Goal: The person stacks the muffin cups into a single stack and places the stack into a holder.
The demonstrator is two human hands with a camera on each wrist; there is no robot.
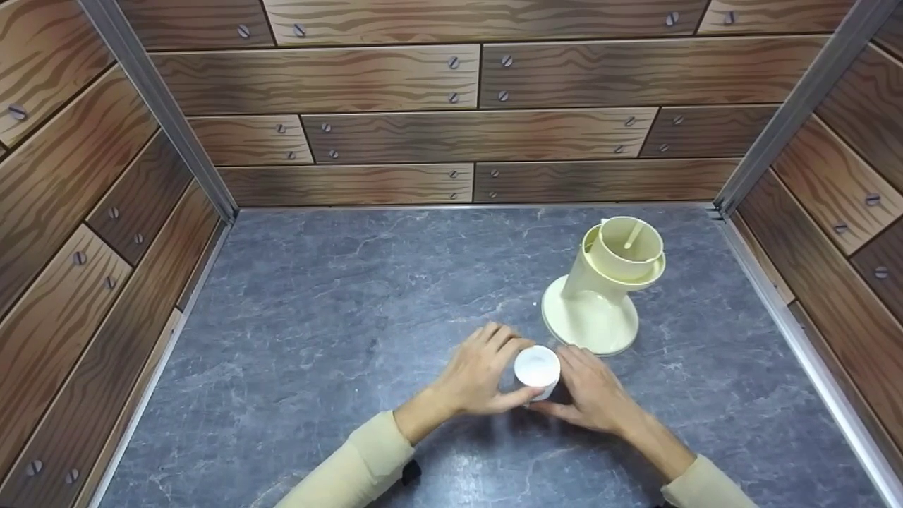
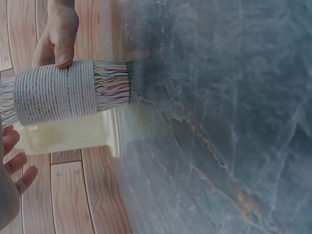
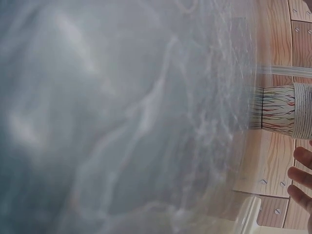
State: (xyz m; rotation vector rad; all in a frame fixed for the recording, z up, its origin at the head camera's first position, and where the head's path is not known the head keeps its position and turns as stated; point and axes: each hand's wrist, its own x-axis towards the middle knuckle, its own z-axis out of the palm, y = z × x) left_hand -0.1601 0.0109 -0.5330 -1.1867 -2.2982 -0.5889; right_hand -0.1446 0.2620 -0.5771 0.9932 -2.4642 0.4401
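A stack of paper cups [image 1: 537,365] stands between both hands near the middle of the table, a white round end on top. In the left wrist view the cups [image 2: 58,92] show piled white rims in the middle, with coloured squiggly lines above and below. My left hand [image 1: 483,370] holds the stack near its top, thumb across the front. From the other side my right hand [image 1: 596,391] grips the stack, its thumb [image 2: 63,51] on the rims. Right fingertips [image 3: 302,175] also show beside the cups in the right wrist view.
Just behind the right hand stands a cream plastic holder [image 1: 591,321] with a round base and an upright open cylinder. The grey marbled tabletop [image 1: 317,317] is bordered by wood-patterned panels [image 1: 395,134] at the back and both sides.
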